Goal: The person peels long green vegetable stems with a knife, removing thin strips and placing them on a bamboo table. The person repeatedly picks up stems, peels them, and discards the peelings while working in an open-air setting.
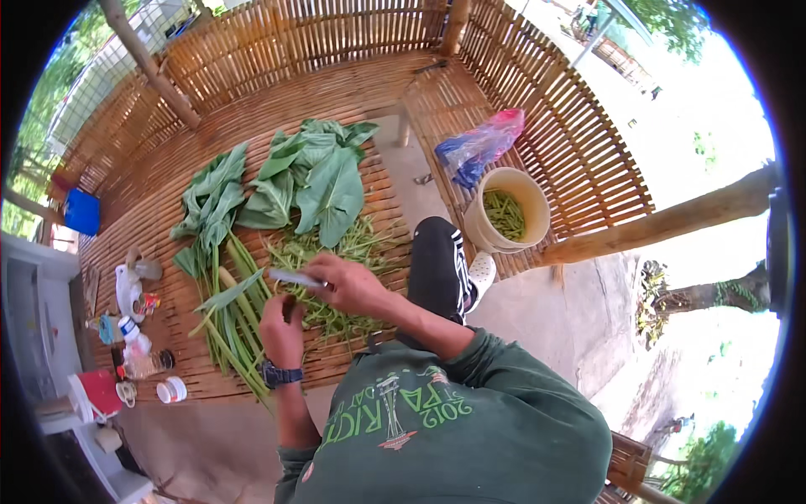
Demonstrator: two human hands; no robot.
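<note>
My right hand (351, 286) is closed around a knife, whose pale blade (294, 277) points left above the stalks. Just below the blade is my left hand (281, 326), its fingers curled; what they pinch, if anything, is hidden. Long green leaf stalks (239, 323) lie beside and under the left hand, on a bamboo-slat table. Their large leaves (210, 195), like taro, spread at the far left. More broad leaves (332, 193) are heaped beyond my hands. Thin green peelings (353, 312) are strewn around and under my right forearm.
A cream bucket (541, 206) with cut green pieces (504, 215) stands at right on a bamboo bench, beside a plastic bag (487, 144). At left are a white jug (128, 290), a bottle (134, 336), a jar (149, 364) and a white tub (172, 390). Bamboo railing (285, 42) encloses the far side.
</note>
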